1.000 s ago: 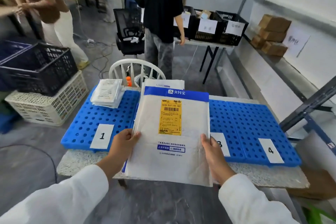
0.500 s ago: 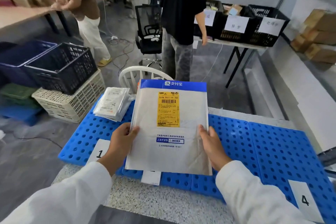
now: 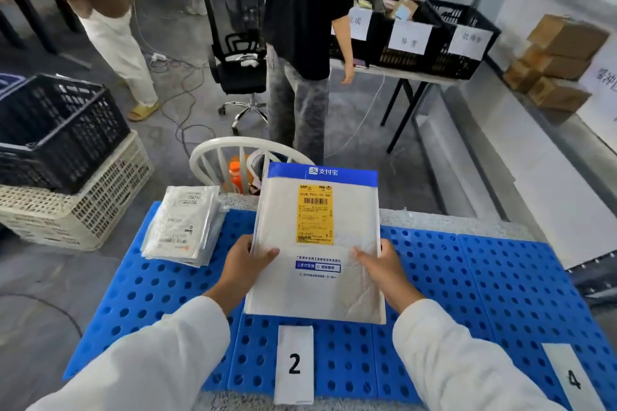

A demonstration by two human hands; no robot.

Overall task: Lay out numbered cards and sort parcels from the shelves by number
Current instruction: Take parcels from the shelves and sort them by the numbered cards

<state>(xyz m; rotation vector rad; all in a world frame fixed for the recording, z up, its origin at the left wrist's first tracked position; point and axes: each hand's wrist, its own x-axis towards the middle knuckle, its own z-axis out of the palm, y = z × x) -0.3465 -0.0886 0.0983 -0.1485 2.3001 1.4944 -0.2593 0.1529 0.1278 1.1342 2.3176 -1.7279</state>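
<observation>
Left hand [image 3: 245,264] and right hand [image 3: 384,269] grip 支付宝 mailer [image 3: 317,294]; card "2" [image 3: 293,364] near.

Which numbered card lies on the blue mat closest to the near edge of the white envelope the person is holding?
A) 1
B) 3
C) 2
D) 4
C: the card marked 2 lies just beyond the near edge of the envelope, which the left hand and right hand grip by its sides; the card marked 4 sits far off to the right.
</observation>
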